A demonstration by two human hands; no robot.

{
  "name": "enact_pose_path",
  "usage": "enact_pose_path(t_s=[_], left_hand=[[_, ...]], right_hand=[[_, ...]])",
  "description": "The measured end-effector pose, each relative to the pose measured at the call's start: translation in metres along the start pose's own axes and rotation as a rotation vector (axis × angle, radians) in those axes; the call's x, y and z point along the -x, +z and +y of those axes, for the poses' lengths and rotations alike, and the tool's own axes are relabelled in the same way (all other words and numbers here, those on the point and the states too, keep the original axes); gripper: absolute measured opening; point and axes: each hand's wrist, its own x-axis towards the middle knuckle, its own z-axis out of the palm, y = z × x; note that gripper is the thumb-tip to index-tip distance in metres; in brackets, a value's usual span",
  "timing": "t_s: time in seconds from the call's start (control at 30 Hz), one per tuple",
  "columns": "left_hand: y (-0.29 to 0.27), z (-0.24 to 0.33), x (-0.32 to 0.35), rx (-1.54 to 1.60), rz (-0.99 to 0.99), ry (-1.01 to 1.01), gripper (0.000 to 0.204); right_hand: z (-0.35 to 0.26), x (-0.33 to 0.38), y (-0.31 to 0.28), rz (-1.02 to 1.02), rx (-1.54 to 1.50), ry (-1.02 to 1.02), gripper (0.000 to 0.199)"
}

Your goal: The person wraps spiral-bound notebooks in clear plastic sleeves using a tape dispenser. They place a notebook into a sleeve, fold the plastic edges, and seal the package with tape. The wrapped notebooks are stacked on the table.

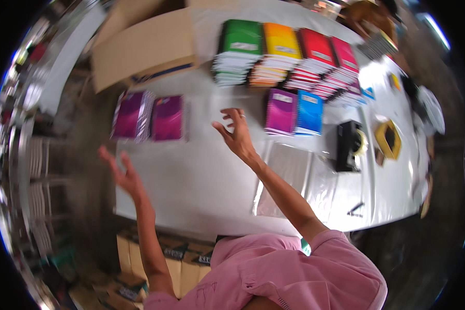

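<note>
Head view, person in pink shirt (294, 274) at near edge of white table (191, 181).

Hands:
- Left hand (120, 173): raised over table's left edge, fingers spread wide, holding nothing. Nearest items: two purple notebook stacks (149, 117), just beyond it on table, not touching.
- Right hand (236, 132): raised over table centre, fingers open and slightly curled, holding nothing. Nearest items: purple notebook (281, 111) w/ blue notebook (309, 113) beside it, just to the hand's right, apart from it.

Other items on table:
- Far row of notebook stacks, side by side, touching: green stack (240, 49), orange stack (279, 51), red stack (315, 57), pink-red stack (342, 64). Well apart from both hands.
- Cardboard box (144, 49), far left corner, flaps open.
- Clear plastic sleeves (289, 178), flat, near right forearm.
- Black tape dispenser (349, 145), right of blue notebook.
- Yellow ring-shaped item (388, 138), right of dispenser; kind unclear due to blur.

Below table, near edge: cardboard cartons (181, 263) on floor, next to person's left arm.

Image blurred toward rim; finer detail unreadable.
</note>
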Motion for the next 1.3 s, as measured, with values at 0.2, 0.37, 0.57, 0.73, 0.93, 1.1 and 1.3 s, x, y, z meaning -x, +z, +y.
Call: enact_pose_path(t_s=[0.2,0.37,0.57,0.73,0.93,1.1,1.3], left_hand=[[0.039,0.1,0.029,0.14,-0.07,0.211,0.052],[0.116,0.196,0.067,0.527,-0.416,0.09,0.055],[0.227,0.281,0.131,0.802,-0.954,-0.135,0.048],[0.324,0.34,0.186,1.215,-1.245,-1.223,0.064],[0.35,0.344,0.192,1.572,-1.31,-1.34,0.045],[0.318,0.32,0.142,1.486,-1.302,-1.13,0.048],[0.306,0.304,0.102,1.453,-1.248,-1.004,0.07]], right_hand=[[0.021,-0.006,-0.296,0.584,0.586,-0.05,0.038],[0.103,-0.051,-0.439,0.345,0.978,-0.381,0.049],[0.14,-0.071,-0.456,0.17,1.262,-0.398,0.033],[0.073,-0.043,-0.445,0.403,1.02,-0.524,0.032],[0.01,0.04,-0.39,0.019,0.767,-0.547,0.019],[0.007,-0.069,-0.4,0.446,0.492,-0.256,0.036],[0.012,-0.168,-0.406,0.426,0.849,0.131,0.04]])
